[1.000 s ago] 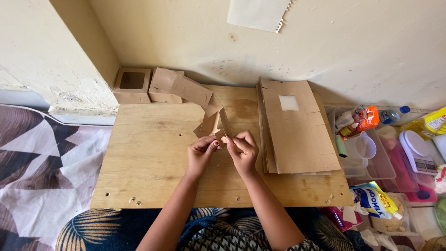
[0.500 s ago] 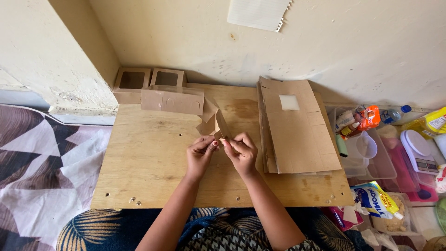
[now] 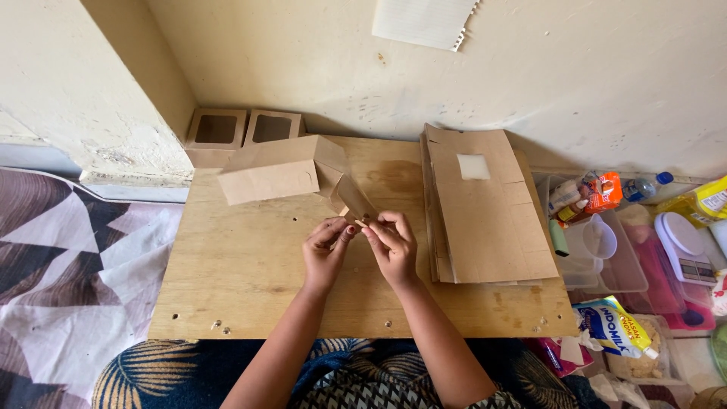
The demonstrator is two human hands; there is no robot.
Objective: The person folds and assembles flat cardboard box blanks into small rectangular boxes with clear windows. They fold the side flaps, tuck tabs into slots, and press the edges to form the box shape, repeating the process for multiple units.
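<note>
- Cream plaster walls meet behind a low plywood bench (image 3: 250,280).
- Left hand (image 3: 324,254) and right hand (image 3: 390,246) pinch one flap of a half-folded brown carton (image 3: 284,173) at bench centre.
- Flat window cartons (image 3: 485,208) stacked right; two assembled window boxes (image 3: 241,129) in the corner.
- Yellow-and-blue packet (image 3: 613,326) on the floor, far right.

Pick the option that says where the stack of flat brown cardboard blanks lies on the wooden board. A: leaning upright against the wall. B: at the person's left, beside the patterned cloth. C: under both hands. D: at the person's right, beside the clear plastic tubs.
D: the stack of flat cardboard blanks lies flat on the wooden board at its right side, next to the clear plastic tubs, apart from both hands.
</note>
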